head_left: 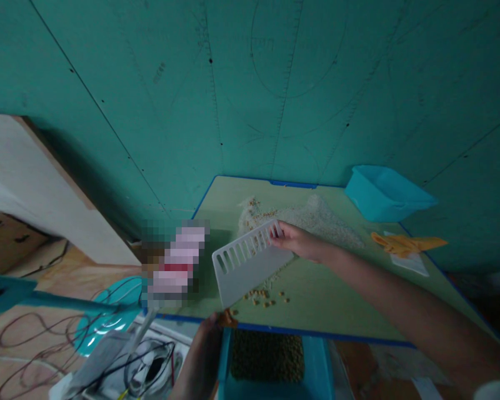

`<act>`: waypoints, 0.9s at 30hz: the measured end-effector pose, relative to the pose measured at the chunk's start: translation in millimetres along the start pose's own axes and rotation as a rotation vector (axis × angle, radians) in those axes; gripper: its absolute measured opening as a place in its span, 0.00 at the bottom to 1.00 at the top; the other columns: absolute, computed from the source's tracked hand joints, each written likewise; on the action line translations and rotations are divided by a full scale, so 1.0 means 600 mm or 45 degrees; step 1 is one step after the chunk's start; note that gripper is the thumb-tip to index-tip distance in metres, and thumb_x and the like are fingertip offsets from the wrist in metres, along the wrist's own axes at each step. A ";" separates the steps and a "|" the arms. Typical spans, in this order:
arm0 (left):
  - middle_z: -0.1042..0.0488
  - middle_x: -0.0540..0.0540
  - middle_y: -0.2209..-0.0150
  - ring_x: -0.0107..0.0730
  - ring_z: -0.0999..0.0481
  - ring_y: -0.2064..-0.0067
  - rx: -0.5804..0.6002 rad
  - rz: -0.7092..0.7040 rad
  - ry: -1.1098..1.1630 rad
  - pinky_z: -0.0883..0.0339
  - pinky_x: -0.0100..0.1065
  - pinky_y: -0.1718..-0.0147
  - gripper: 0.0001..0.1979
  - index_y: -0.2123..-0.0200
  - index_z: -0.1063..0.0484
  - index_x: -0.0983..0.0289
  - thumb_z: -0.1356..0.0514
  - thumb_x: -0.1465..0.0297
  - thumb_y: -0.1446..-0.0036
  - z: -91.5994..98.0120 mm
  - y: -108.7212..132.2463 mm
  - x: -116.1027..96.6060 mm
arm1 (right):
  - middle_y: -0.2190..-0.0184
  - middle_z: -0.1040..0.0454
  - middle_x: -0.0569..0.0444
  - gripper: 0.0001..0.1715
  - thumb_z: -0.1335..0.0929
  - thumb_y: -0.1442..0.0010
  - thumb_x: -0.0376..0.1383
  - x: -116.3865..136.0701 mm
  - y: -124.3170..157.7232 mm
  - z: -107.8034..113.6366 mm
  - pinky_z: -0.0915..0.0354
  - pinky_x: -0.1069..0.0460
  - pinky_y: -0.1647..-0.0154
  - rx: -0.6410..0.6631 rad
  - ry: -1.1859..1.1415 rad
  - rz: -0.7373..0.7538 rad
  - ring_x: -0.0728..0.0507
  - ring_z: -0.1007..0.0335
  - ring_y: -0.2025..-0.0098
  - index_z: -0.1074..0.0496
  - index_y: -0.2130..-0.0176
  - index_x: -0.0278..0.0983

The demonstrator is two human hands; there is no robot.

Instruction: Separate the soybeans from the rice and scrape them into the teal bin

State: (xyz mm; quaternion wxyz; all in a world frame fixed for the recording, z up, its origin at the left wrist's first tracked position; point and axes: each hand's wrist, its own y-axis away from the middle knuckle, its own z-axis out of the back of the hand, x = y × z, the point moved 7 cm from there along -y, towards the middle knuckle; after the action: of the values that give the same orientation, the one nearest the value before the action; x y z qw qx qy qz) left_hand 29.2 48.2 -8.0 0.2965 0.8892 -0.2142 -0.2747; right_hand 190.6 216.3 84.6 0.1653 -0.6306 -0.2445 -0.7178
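My right hand [294, 240] grips the upper right corner of a white plastic plate with a row of slots [256, 269], tilted over the tabletop [337, 289]. Behind it spreads a pile of white grains [312, 216], with tan beans [253, 203] scattered at its left end. Several loose beans [266, 304] lie in front of the plate. At the table's front edge, my left hand [206, 339] is closed against a small orange-brown piece [228, 318], too dark to make out. Just right of that hand, below the edge, a teal bin [327, 369] holds many beans [269, 355].
At the back right stands a teal tub [385, 194]. An orange cloth or glove [408, 244] lies over a white sheet [412, 264]. A pixelated pink object [179, 261] is at the table's left edge. Cables [29, 339] and a turquoise stool-like disc [91, 328] are lower left.
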 end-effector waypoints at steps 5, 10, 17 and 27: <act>0.21 0.56 0.75 0.45 0.22 0.65 -0.024 0.143 -0.089 0.37 0.43 0.51 0.16 0.70 0.22 0.64 0.45 0.60 0.45 -0.003 0.007 0.014 | 0.72 0.40 0.60 0.10 0.32 0.48 0.39 -0.013 0.019 0.013 0.43 0.52 0.65 -0.037 0.000 -0.036 0.49 0.42 0.70 0.39 0.69 0.40; 0.21 0.57 0.75 0.44 0.22 0.66 -0.101 0.110 -0.142 0.36 0.42 0.53 0.17 0.72 0.22 0.66 0.45 0.60 0.44 -0.011 0.015 0.009 | 0.69 0.35 0.57 0.10 0.32 0.48 0.39 -0.021 0.039 0.020 0.41 0.49 0.59 -0.087 0.000 -0.072 0.46 0.38 0.66 0.39 0.67 0.41; 0.22 0.54 0.76 0.38 0.23 0.72 -0.202 0.038 -0.211 0.31 0.35 0.69 0.14 0.73 0.23 0.66 0.44 0.63 0.45 0.007 0.010 0.003 | 0.65 0.31 0.54 0.10 0.33 0.47 0.37 -0.027 0.063 0.025 0.39 0.47 0.55 -0.142 -0.057 -0.095 0.45 0.34 0.61 0.36 0.64 0.40; 0.24 0.54 0.81 0.34 0.25 0.79 -0.223 0.049 -0.156 0.32 0.31 0.78 0.18 0.80 0.25 0.67 0.44 0.63 0.45 -0.018 0.021 0.005 | 0.61 0.28 0.51 0.11 0.34 0.48 0.36 -0.039 0.085 0.033 0.38 0.46 0.57 -0.227 -0.157 -0.123 0.42 0.33 0.59 0.36 0.61 0.41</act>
State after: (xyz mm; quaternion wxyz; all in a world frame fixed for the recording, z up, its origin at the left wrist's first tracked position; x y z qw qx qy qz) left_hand 35.4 41.3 6.2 0.3645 0.8373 -0.2242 -0.3403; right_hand 238.2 183.8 70.6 0.0583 -0.6731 -0.2195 -0.7038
